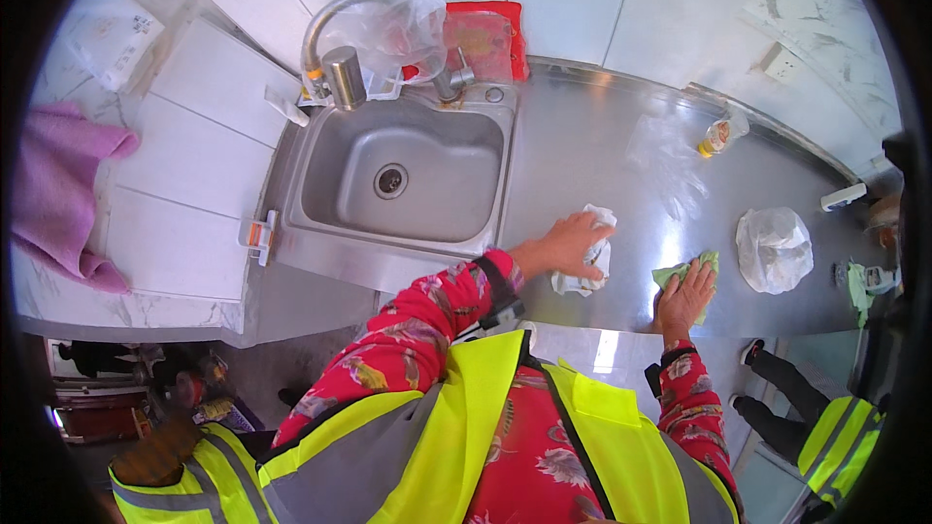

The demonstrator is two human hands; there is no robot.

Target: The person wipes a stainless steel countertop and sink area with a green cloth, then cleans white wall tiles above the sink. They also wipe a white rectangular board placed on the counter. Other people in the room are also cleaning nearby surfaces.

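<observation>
My left hand is over a crumpled white plastic or paper wrapper on the steel counter, just right of the sink. Its fingers curl around the wrapper's middle, hiding part of it. Farther right, near the front edge, my right hand presses down on a light green cloth, whose corners stick out past the fingers. A bunched white plastic bag sits to the right of the cloth. Clear thin plastic lies behind both hands.
A stainless sink with a hooked faucet is on the left. By the wall lies a yellow-capped bottle. A white device is far right. Purple towel hangs at left. People in yellow vests are nearby.
</observation>
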